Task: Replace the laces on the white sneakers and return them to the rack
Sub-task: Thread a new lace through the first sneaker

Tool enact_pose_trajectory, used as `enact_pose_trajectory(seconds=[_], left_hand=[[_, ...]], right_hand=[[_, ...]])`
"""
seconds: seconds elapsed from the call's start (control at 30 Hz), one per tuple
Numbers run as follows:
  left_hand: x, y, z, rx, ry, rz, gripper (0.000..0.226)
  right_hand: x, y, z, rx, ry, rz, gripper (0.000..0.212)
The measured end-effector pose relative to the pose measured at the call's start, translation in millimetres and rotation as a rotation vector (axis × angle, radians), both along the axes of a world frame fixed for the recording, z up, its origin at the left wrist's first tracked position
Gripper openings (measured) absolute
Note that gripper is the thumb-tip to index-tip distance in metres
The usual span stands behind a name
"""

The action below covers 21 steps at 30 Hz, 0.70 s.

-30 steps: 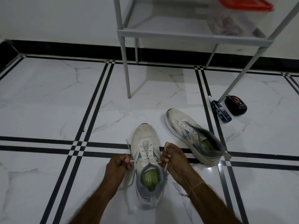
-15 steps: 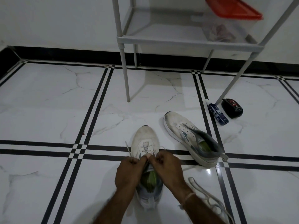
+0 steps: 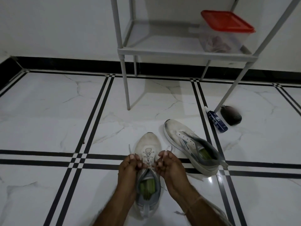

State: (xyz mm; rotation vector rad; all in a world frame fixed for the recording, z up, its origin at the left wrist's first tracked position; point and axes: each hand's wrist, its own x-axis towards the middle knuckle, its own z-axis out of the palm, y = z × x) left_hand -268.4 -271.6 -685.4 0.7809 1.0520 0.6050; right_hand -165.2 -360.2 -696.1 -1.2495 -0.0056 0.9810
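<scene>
Two white sneakers with green insoles lie on the tiled floor. The near sneaker points away from me and has a white lace crossed through its lower eyelets. My left hand pinches one lace end at the shoe's left side. My right hand pinches the other end at the right side. Both lace tips stick up past my fingers. The second sneaker lies to the right, tilted, with no lace in its eyelets. The grey rack stands beyond.
A clear box with a red lid sits on the rack's shelf. A blue tube and a black mouse-like object lie by the rack's right leg. A loose lace trails on the floor at the lower right.
My hands drew together over the tongue, then parted slightly to either side of the eyelets. The camera tipped up, showing more of the rack shelf.
</scene>
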Motion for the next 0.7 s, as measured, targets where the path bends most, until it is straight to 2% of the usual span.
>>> enact_pose_trajectory(seconds=[0.1,0.23,0.37,0.5,0.7], left_hand=[[2.2,12.8,-12.8,-0.096,0.009,0.028,0.034],[0.0,22.0,-24.1,-0.095,0.046,0.004,0.037],[-9.1,24.7,-21.5,0.03,0.071,-0.145,0.033],[-12.5,30.9,-5.2,0.084,-0.027,-0.19,0.027],[8.4,22.2,47.6,0.23,-0.05,-0.203,0.025]], right_hand=[[2.3,4.5,-8.1,-0.068,-0.023,0.038,0.024],[2.4,0.5,-17.7,-0.164,-0.074,0.082,0.022],[10.2,-10.9,-13.4,-0.16,-0.057,0.112,0.022],[23.7,-20.7,3.2,-0.016,-0.048,0.104,0.025],[25.6,-3.8,54.9,0.003,-0.307,0.128,0.025]])
